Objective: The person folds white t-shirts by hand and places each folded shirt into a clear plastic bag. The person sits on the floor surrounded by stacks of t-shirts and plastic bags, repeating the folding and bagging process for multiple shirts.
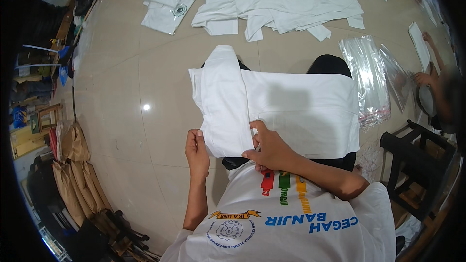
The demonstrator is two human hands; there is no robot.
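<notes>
A white shirt [301, 111] lies across my lap, folded lengthwise into a long panel, with its left part doubled over as an upright strip. At the strip's lower left edge, my left hand [197, 151] pinches the cloth between thumb and fingers. My right hand [269, 148] grips the strip's lower right corner, its thumb near the bottom edge and its index finger lying on the cloth. Part of the right hand's fingers is hidden under the fabric.
White shirts [291, 2] lie spread on the tiled floor ahead, beside bagged folded shirts [172, 0]. Clear plastic bags [366, 77] lie at the right. A black stool [417, 160] stands near my right arm. Brown paper rolls [77, 184] are at left. Another person's hands [427, 68] hold something white.
</notes>
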